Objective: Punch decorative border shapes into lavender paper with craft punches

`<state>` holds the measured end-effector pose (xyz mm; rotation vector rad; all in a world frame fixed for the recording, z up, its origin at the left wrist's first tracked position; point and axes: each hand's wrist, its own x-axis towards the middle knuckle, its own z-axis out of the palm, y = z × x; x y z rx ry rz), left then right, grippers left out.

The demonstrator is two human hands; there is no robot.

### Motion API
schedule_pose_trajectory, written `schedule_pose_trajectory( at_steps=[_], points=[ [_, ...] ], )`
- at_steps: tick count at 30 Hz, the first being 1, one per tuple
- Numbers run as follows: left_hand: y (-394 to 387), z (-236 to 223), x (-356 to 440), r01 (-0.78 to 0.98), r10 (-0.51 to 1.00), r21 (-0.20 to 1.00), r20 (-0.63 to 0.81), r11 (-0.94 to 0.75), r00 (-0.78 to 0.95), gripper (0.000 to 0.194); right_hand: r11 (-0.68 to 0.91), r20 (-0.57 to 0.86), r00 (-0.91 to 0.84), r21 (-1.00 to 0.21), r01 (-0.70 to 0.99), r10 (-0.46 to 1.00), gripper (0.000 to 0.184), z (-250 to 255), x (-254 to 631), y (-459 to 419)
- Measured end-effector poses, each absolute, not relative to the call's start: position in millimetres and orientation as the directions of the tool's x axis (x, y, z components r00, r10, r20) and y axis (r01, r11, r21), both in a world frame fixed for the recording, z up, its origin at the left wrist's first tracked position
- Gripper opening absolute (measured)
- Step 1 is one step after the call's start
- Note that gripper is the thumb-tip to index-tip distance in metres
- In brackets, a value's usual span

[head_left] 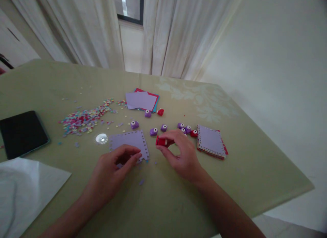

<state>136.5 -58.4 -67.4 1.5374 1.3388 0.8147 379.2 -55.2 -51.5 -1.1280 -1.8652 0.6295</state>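
My right hand (182,154) grips a small red craft punch (161,141) between thumb and fingers, just off the right edge of a purple paper sheet (127,139). Small punched holes run along the sheet's edges. My left hand (112,168) is over the sheet's lower part, thumb and forefinger pinched together near its right side; whatever lies between them is hidden. Two purple craft punches (153,131) stand just beyond the right hand. More purple punches (188,129) and a red punch (194,133) cluster behind its knuckles, partly covered.
Right of the hands lies a stack of hole-edged sheets (211,140). Coloured sheets (141,101) lie farther back, near another red punch (160,112). Paper bits (84,120), a shiny round disc (101,138), a dark tablet (24,134) and white paper (30,183) occupy the left.
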Motion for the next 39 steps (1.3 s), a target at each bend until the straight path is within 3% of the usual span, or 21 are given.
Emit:
schedule_pose_trajectory(
  at_steps=[2, 5, 14, 17, 20, 22, 24, 28, 31, 39],
  points=[
    [-56.3, -71.1, 133.5, 0.454, 0.984, 0.89, -0.04, -0.044, 0.173, 0.026, 0.518, 0.395, -0.337, -0.611, 0.598, 0.855, 0.008, -58.7, 381.3, -52.3],
    [-54.1, -75.5, 132.2, 0.51, 0.983, 0.856, -0.017, -0.08, 0.182, 0.025, 0.531, 0.331, -0.415, -0.524, 0.665, 0.847, 0.01, -69.8, 379.4, -49.9],
    [-56.7, -77.9, 134.9, 0.534, 0.971, 0.84, -0.036, -0.098, 0.235, 0.025, 0.489, 0.279, -0.403, -0.558, 0.671, 0.872, 0.004, -71.6, 375.9, -50.1],
    [-57.6, -76.0, 136.8, 0.521, 0.975, 0.845, 0.0, -0.12, 0.224, 0.024, 0.398, 0.28, -0.297, -0.77, 0.498, 0.913, 0.007, -66.5, 376.1, -50.9],
    [-61.1, -72.8, 138.9, 0.454, 0.971, 0.871, 0.091, -0.185, 0.22, 0.028, 0.161, 0.145, -0.21, -0.985, 0.06, 0.967, 0.024, -61.7, 374.0, -52.6],
    [-64.9, -69.6, 139.9, 0.404, 0.952, 0.87, 0.201, -0.281, 0.23, 0.036, -0.03, 0.018, -0.283, -0.986, -0.164, 0.959, 0.03, -60.3, 371.5, -54.0],
    [-68.6, -65.7, 140.5, 0.369, 0.916, 0.844, 0.316, -0.39, 0.245, 0.036, -0.159, -0.049, -0.372, -0.949, -0.271, 0.927, 0.034, -60.2, 368.8, -55.6],
    [-73.2, -59.7, 141.5, 0.307, 0.841, 0.787, 0.465, -0.535, 0.276, 0.027, -0.237, -0.069, -0.441, -0.91, -0.339, 0.895, 0.036, -59.8, 365.4, -59.0],
    [-74.8, -59.5, 141.8, 0.283, 0.808, 0.76, 0.521, -0.585, 0.274, 0.032, -0.25, -0.072, -0.455, -0.904, -0.345, 0.888, 0.035, -58.5, 365.2, -60.7],
    [-74.9, -63.2, 141.8, 0.354, 0.779, 0.696, 0.526, -0.625, 0.342, 0.033, -0.18, -0.053, -0.394, -0.939, -0.292, 0.917, 0.033, -60.9, 362.3, -60.8]
  ],
)
